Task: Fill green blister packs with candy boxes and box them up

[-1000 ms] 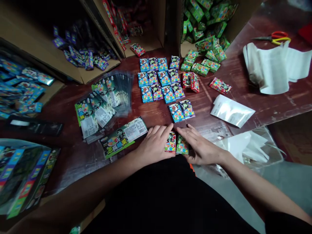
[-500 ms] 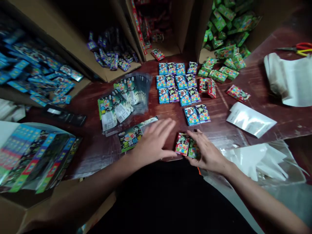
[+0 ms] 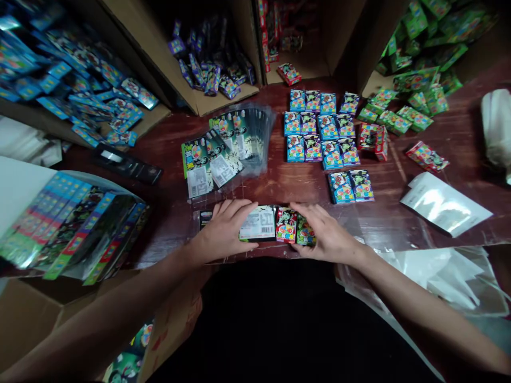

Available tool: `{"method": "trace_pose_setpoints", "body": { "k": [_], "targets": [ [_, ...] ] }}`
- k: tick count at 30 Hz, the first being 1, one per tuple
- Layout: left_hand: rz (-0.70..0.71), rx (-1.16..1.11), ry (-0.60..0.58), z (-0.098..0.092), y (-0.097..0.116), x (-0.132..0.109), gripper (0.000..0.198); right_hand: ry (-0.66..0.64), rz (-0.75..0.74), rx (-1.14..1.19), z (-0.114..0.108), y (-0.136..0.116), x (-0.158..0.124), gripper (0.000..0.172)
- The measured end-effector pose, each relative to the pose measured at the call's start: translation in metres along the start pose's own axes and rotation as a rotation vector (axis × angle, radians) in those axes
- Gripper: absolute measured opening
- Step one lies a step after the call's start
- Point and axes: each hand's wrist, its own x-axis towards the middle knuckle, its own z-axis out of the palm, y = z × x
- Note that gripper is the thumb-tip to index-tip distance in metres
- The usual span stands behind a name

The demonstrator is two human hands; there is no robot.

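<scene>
My left hand (image 3: 225, 229) lies curled over a printed clear sleeve (image 3: 258, 224) with a white label, at the table's near edge. My right hand (image 3: 327, 236) grips the right side of a small stack of candy boxes, a red box (image 3: 286, 225) and a green box (image 3: 303, 234), right beside the sleeve's open end. The sleeve and the boxes touch. Beyond them two blue and purple boxes (image 3: 350, 186) lie side by side, and further back a grid of several like boxes (image 3: 319, 127).
A fanned pile of printed sleeves (image 3: 223, 146) lies left of centre. Cardboard cartons hold blue (image 3: 72, 90), purple (image 3: 207, 69), red (image 3: 279, 37) and green (image 3: 423, 58) boxes. Filled sleeves (image 3: 72, 229) are stacked at the left. A silver pouch (image 3: 445, 205) and clear bags (image 3: 439, 276) lie at the right.
My left hand left the boxes, reached left onto the sleeve and drew it in beside the stack. My right hand stayed on the boxes. The camera view shifted left.
</scene>
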Motion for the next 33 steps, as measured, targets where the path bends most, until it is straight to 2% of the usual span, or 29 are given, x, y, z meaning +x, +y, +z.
{"method": "trace_pose_setpoints", "body": {
  "k": [4,6,9,10,12,15,22,26,30,33],
  "targets": [
    [0.049,-0.090,-0.027,0.005,-0.003,0.001,0.086,-0.100,-0.083,0.036,0.005,0.002,0.011,0.093],
    [0.044,-0.094,-0.027,0.005,-0.004,0.002,0.087,-0.108,-0.113,0.029,0.003,0.003,0.015,0.100],
    [0.034,-0.077,-0.030,0.005,-0.007,0.003,0.089,-0.121,-0.062,-0.038,-0.010,0.005,0.012,0.114],
    [0.027,-0.074,-0.029,0.005,-0.008,0.003,0.090,-0.125,-0.038,-0.067,-0.015,0.006,0.008,0.112],
    [0.008,-0.077,-0.018,0.007,-0.008,0.004,0.091,-0.129,-0.020,-0.103,-0.023,0.009,0.003,0.095],
    [-0.010,-0.089,-0.003,0.009,-0.006,0.008,0.092,-0.145,-0.073,-0.089,-0.028,0.015,0.003,0.075],
    [0.045,-0.109,-0.044,0.000,-0.007,0.015,0.090,-0.181,-0.169,0.024,-0.038,0.030,0.022,0.075],
    [-0.003,-0.115,-0.004,-0.005,-0.004,0.018,0.089,-0.125,-0.135,0.087,-0.056,0.028,0.027,0.073],
    [-0.043,-0.182,0.036,-0.012,0.001,0.021,0.090,-0.188,-0.157,0.155,-0.072,0.029,0.032,0.072],
    [-0.006,-0.194,0.067,-0.014,0.005,0.025,0.093,-0.186,-0.172,0.102,-0.080,0.034,0.038,0.071]
  ]
}}
